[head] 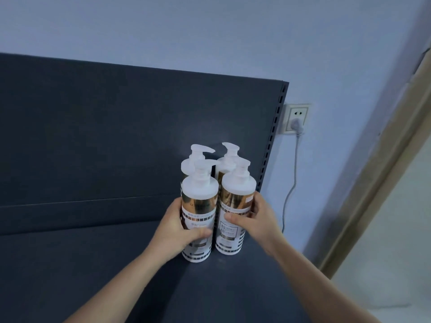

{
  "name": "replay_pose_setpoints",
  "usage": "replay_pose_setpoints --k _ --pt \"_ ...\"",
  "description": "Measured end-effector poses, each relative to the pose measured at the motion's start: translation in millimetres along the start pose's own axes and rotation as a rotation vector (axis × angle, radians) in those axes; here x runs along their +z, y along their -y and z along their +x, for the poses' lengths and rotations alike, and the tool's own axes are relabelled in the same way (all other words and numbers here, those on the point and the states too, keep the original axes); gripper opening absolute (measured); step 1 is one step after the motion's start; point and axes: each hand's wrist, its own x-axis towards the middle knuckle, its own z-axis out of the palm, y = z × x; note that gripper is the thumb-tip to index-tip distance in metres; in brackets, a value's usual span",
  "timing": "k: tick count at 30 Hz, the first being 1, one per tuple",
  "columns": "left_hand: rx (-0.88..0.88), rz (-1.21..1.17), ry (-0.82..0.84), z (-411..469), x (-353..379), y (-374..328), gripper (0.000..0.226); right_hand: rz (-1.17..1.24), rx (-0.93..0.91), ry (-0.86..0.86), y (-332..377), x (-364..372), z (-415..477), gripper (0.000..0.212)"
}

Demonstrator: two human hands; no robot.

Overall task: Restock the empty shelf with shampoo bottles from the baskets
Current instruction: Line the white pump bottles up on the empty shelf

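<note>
left hand [179,226]: fingers wrapped around front-left bottle [198,220]
right hand [254,217]: grasping front-right bottle [234,213]
shelf [93,264]: 4 bottles standing

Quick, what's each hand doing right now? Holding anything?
Left hand: closed around the front left shampoo bottle.
Right hand: closed around the front right shampoo bottle.

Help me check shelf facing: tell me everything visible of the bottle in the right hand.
The bottle is a white, plastic-looking cylinder with a white pump on top, a shiny gold band and a white label with dark print. It stands upright on the dark shelf, near its right end, beside the left-hand bottle. The right hand grips its middle.
</note>
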Motion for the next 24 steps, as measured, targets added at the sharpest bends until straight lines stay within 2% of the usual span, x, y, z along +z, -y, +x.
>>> replay_pose_setpoints --k 3,11,16,18,21,24 --pt "0.032 0.202 -0.023 -4 0 -4 0.069 -0.138 -0.018 0.011 -6 3 -4 0.072" --pt "0.023 0.242 -0.104 -6 14 -15 0.064 -0.259 0.026 0.03 1 2 -6 0.064" --pt "-0.01 0.329 -0.111 -13 16 -25 0.067 -0.371 0.053 0.087 4 -3 -16 0.075" --pt "-0.046 0.398 -0.12 -18 16 -28 0.072 -0.431 0.051 0.1 2 -7 -23 0.078" --pt "-0.106 0.548 -0.127 -34 17 -32 0.065 -0.58 0.049 0.122 -2 -14 -36 0.082" --pt "-0.192 0.755 -0.017 -56 19 -36 0.055 -0.769 0.039 0.17 -6 -23 -51 0.091"
